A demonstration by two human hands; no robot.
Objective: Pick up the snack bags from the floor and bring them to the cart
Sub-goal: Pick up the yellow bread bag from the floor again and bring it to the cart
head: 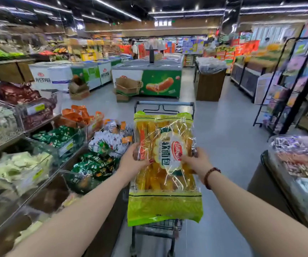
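**Operator:** Report the state of the left grip.

**Inspector:** The left grip (133, 162) is clenched on the left edge of the large clear plastic snack bag with yellow-green ends and golden bread pieces inside (166, 182). The thumb lies on the front face.

**Operator:** And the right grip?

**Inspector:** The right grip (195, 160) grasps the right edge of the same bag, with its thumb on the printed label. A dark red beaded bracelet (209, 177) sits on that wrist.

**Operator:** Where is the snack bag?

**Inspector:** It is held lengthwise in the air between both grips, off the pale grey floor (223, 136) and directly over the grey metal wire shopping cart (165, 103). The cart's far rim shows above the bag and basket wire shows below it. Contact between bag and cart cannot be determined.

**Operator:** Surroundings?

**Inspector:** To the left is a tiered shelf of clear bins (38, 145) holding green, orange and white packets. A green-and-white chest freezer (160, 80) stands ahead, well apart.
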